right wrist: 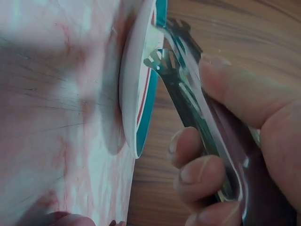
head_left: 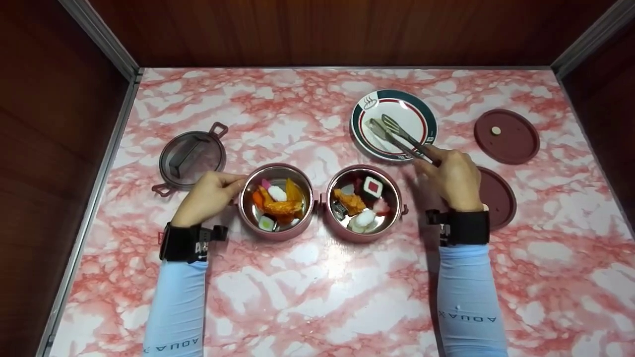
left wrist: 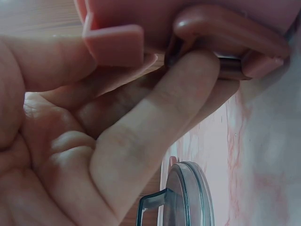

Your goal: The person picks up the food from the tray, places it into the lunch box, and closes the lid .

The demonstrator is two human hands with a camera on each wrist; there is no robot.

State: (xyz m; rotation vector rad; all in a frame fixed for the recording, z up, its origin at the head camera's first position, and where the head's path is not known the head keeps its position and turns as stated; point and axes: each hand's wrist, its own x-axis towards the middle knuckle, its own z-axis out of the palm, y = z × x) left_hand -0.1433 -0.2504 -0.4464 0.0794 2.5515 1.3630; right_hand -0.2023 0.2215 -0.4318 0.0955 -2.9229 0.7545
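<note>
My left hand (head_left: pixel 211 197) grips the left side of a pink round lunch container (head_left: pixel 278 237), with a finger at its brown side handle (left wrist: pixel 230 28) in the left wrist view. Inside lie toy-like foods, among them an orange fried piece (head_left: pixel 283 208) and a green-centred sushi roll (head_left: pixel 267 223). A second pink container (head_left: pixel 361 239) beside it holds a red-centred sushi roll (head_left: pixel 372 186) and a fried piece (head_left: pixel 349 202). My right hand (head_left: pixel 455 176) holds metal tongs (head_left: pixel 404 135) by the handle, their tips apart over a green-rimmed plate (head_left: pixel 429 115). A pale piece (head_left: pixel 373 133) lies near the tips.
At left lies a clear lid with dark rim and two side clips (head_left: pixel 192 157). Two dark red round lids lie at right: one with a pale knob (head_left: pixel 511 139), another (head_left: pixel 498 198) partly behind my right hand. Dark wooden walls (head_left: pixel 337 34) border the marbled table (head_left: pixel 317 307).
</note>
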